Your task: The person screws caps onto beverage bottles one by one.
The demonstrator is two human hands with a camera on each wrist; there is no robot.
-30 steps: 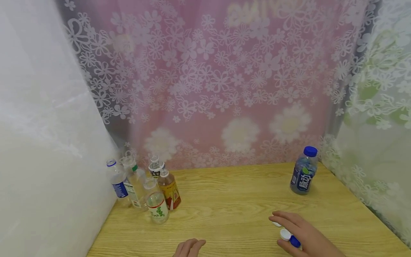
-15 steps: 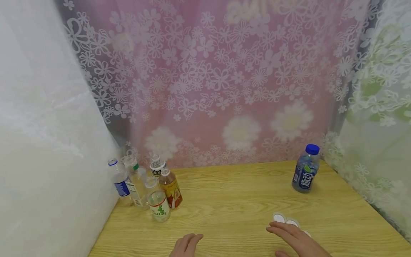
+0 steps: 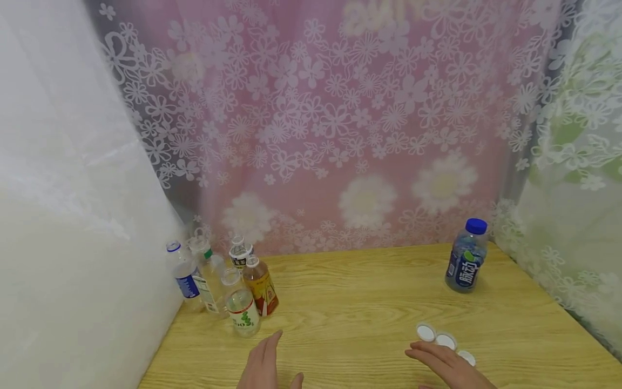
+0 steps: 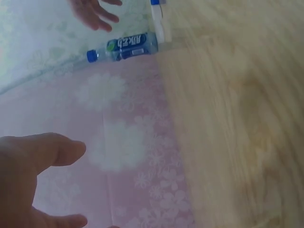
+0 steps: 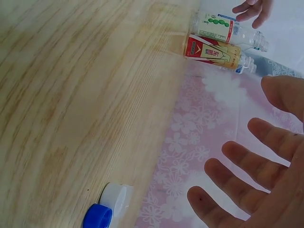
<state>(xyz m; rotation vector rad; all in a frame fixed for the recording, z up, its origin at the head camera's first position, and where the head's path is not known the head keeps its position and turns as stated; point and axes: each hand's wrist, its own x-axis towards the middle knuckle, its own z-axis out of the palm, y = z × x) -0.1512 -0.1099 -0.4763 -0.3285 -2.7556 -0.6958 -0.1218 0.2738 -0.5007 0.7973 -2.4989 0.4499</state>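
The left hand [image 3: 262, 363] has edged nearer the bottles [image 3: 244, 313]; the right hand [image 3: 449, 368] hovers by apparent caps [image 3: 426, 332]; both empty, nothing gripped yet.

Booth-like place, curtained off on three sides; home, shop or workshop beyond, cannot tell. Light-yellow wood-grain tabletop [image 3: 350, 302] spans bottom of head view. Behind it, pink fabric curtain with white flower print [image 3: 311, 129]. Left side: smooth whitish plastic-looking sheet [image 3: 73, 216]. Right side: pale green-and-white floral curtain [image 3: 578, 178], beside tabletop's edge.
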